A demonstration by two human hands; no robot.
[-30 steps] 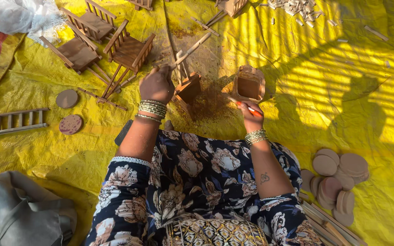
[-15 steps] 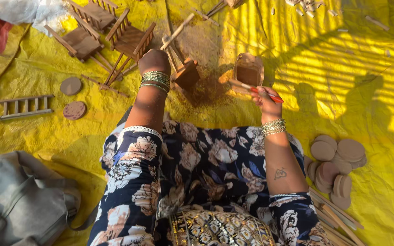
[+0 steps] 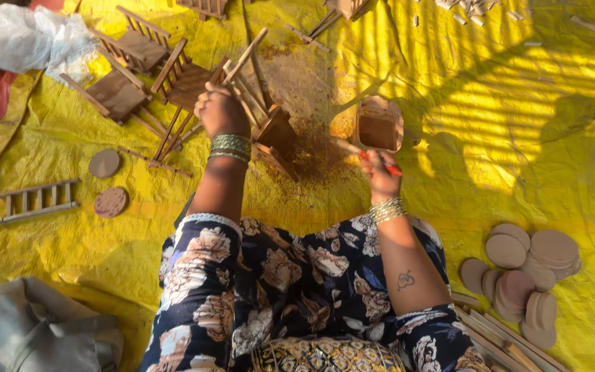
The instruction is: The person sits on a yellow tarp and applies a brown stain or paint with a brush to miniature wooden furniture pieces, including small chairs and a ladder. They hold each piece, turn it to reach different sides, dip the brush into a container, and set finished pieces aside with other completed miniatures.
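Gripping: left hand (image 3: 220, 110) was closed around the sticks of a small wooden frame (image 3: 266, 127), held just above the yellow sheet (image 3: 504, 124).
Right hand: right hand (image 3: 380, 172) was pinched shut on a red-handled brush (image 3: 370, 155), its tip just beside the brown pot (image 3: 378, 127).
Left side: finished wooden chairs (image 3: 129, 79), a little ladder (image 3: 36, 201), two discs (image 3: 107, 182).
Right side: a heap of round wooden discs (image 3: 525, 272).
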